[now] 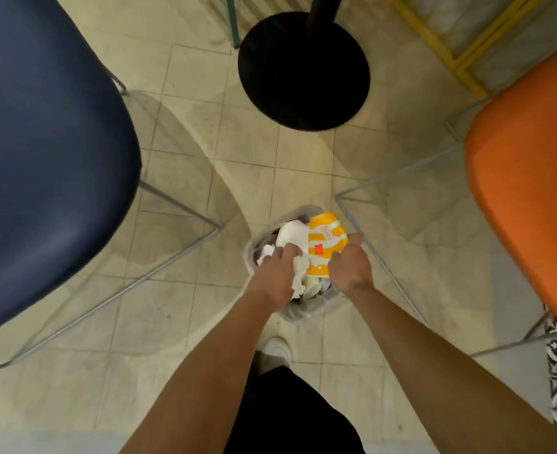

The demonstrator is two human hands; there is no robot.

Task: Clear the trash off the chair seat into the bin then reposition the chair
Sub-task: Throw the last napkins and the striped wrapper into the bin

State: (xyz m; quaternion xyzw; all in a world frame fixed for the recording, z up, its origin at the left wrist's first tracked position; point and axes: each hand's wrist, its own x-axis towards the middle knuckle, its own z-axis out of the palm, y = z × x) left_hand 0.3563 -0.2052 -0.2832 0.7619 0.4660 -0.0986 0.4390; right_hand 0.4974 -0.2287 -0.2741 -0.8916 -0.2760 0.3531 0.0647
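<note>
Tiled floor: bin holds white paper; left hand grips tissue, right hand grips yellow cup.

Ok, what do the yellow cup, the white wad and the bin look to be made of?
The yellow cup: printed paperboard, slightly glossy; its wall is creased and squashed in the right hand. The white wad: soft tissue or napkin paper, matte, crumpled into ragged folds in the left hand. The bin: probably grey plastic, smooth wall; too blurred to be sure.

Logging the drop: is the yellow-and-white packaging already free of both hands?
No, the right hand grips the yellow-and-white packaging by its edge, over the bin.
</note>
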